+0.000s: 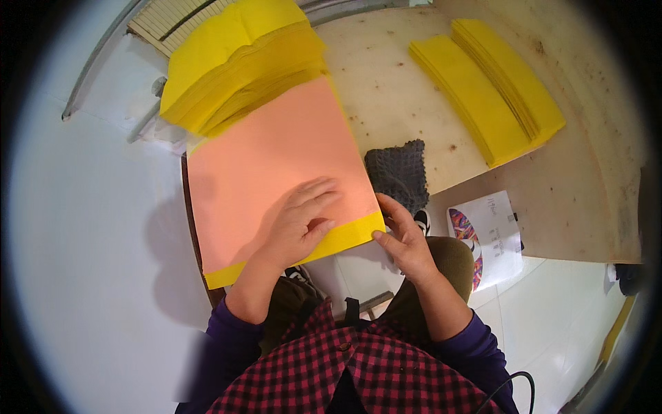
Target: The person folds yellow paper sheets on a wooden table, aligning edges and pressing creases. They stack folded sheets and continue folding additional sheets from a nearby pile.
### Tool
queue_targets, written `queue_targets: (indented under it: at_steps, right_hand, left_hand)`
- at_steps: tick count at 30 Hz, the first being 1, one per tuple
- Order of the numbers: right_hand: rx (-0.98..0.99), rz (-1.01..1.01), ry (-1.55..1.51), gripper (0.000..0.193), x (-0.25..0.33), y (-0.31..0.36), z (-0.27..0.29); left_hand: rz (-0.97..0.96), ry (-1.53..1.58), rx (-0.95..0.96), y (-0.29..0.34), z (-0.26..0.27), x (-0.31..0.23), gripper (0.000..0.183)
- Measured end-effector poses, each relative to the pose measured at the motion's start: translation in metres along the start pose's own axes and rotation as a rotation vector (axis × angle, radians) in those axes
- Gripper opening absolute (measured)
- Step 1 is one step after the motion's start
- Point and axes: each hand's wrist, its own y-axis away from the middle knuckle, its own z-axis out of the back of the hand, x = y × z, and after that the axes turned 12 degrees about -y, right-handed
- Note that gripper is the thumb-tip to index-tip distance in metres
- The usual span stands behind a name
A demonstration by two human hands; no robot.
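A large pink sheet lies flat in front of me on yellow sheet material, whose near border shows as a strip along the front edge. My left hand rests palm down on the pink sheet, fingers stretched out toward the right. At the near right corner, my right hand pinches the yellow border, with the thumb at its front edge and the fingers along its side. A thick stack of yellow sheets sits at the far end, bent upward and overlapping the pink sheet's far edge.
Two folded yellow stacks lie side by side on the wooden table at the right. A dark grey cloth lies by the table's near edge. Below the table is a white printed paper. A white wall borders the left.
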Motion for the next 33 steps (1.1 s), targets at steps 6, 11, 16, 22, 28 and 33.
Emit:
queue_targets:
  at_steps: [6, 11, 16, 22, 28, 33]
  right_hand:
    - [0.01, -0.029, -0.072, 0.069, -0.003, -0.004, 0.003]
    - [0.03, -0.101, -0.158, 0.072, 0.003, -0.006, 0.004]
    - [0.069, -0.161, -0.244, 0.075, 0.009, -0.008, 0.005]
    - [0.081, -0.185, -0.254, 0.077, 0.012, -0.01, 0.006]
    - [0.063, -0.185, -0.235, 0.076, 0.01, -0.013, 0.006]
    - [0.049, -0.11, -0.158, 0.073, 0.007, -0.013, 0.006]
  left_hand:
    - [-0.03, -0.036, 0.001, 0.001, -0.003, 0.005, 0.047]
    - [-0.076, -0.09, 0.005, 0.0, -0.002, 0.006, 0.051]
    - [-0.069, -0.095, 0.006, -0.001, -0.002, 0.006, 0.053]
    - [-0.06, -0.108, 0.013, -0.001, -0.001, 0.005, 0.053]
    - [-0.052, -0.104, 0.02, -0.002, 0.0, 0.004, 0.056]
    - [-0.041, -0.091, 0.035, -0.001, 0.0, 0.004, 0.06]
